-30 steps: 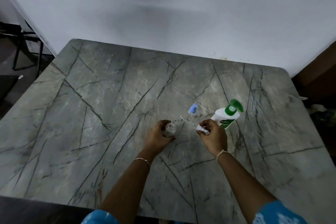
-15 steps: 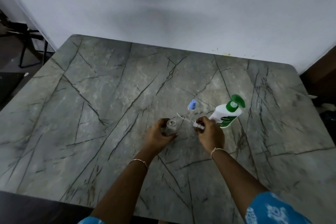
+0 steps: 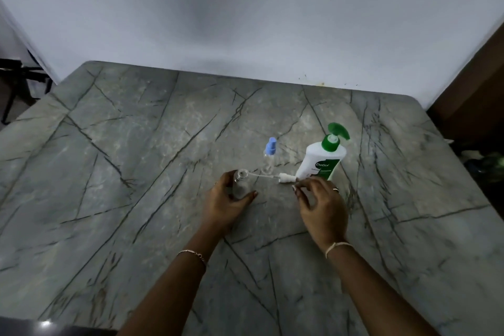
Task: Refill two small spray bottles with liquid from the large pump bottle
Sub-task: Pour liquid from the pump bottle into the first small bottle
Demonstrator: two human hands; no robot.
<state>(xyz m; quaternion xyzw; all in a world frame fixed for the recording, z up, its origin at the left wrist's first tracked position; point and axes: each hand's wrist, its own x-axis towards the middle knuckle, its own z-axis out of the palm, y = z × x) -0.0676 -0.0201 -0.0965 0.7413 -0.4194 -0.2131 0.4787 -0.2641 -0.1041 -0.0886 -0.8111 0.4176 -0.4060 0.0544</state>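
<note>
Your left hand (image 3: pixel 226 204) fingers are gripping the uncapped spray bottle (image 3: pixel 240 183). Your right hand (image 3: pixel 321 207) fingers are curling at its sprayer (image 3: pixel 287 179), hold unclear. Beyond them, the blue-capped bottle (image 3: pixel 270 155) and pump bottle (image 3: pixel 321 162) are waiting; nothing looks filled.

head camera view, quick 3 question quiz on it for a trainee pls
1. True or false: the small bottle held in the left hand has no top on it.
2. Which bottle has a blue top on it? A: the one in the left hand. B: the little bottle standing farther back. C: the large white one.
3. Fill in: the white spray top is between the open small bottle and the ___ bottle.

Key: 1 true. 2 B. 3 pump, meaning the pump bottle with the green head.
</note>
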